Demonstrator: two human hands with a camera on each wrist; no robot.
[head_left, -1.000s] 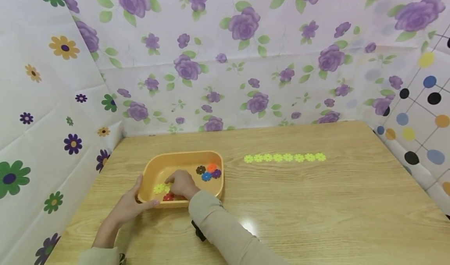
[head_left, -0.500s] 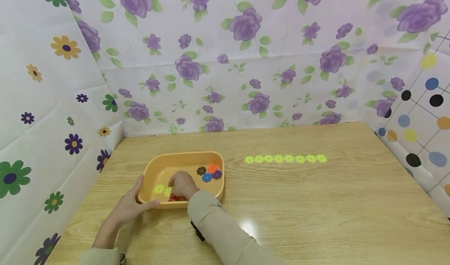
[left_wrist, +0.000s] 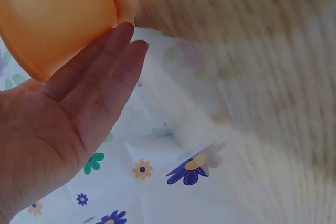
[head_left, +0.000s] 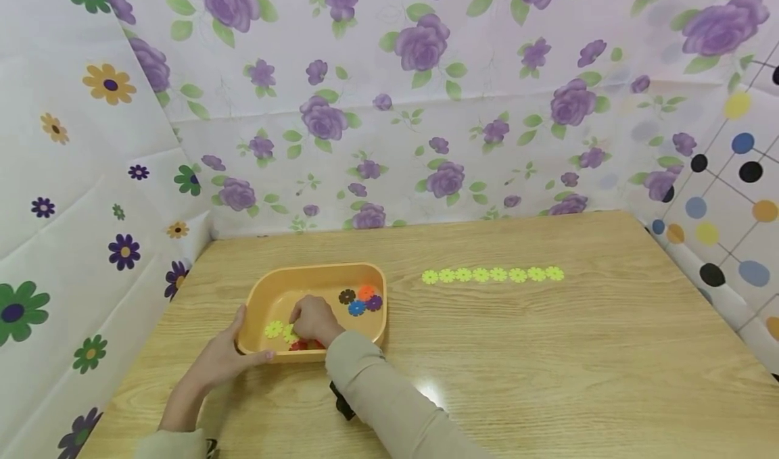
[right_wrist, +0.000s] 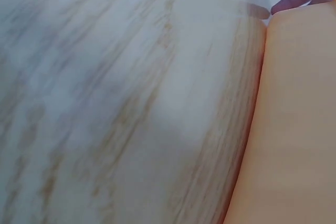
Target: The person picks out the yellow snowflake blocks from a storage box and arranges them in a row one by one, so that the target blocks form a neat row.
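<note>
A yellow-orange plastic basin [head_left: 304, 280] stands at the left of the table. My left hand [head_left: 222, 359] rests against its near left corner, the thumb along the front rim; in the left wrist view its nearly straight fingers touch the outer wall. Inside the basin, my right hand [head_left: 314, 318] reaches down with bent fingers beside a yellow-green snowflake disc [head_left: 289, 334]. Its fingertips are hidden, so any grip on a disc cannot be seen. Another yellow-green disc [head_left: 274, 329] lies to the left, and red discs [head_left: 298, 345] lie partly under the hand.
Black [head_left: 347, 297], orange [head_left: 366, 292], blue [head_left: 356, 307] and purple [head_left: 374, 303] discs sit at the basin's right end. A straight row of several yellow-green discs [head_left: 481, 274] lies on the wooden table [head_left: 548, 364]. Flower-patterned sheets [head_left: 389, 101] stand behind the table.
My right hand has shifted slightly right within the basin and its fingers have drawn in. The red discs have moved a little right. My left hand stays on the corner.
</note>
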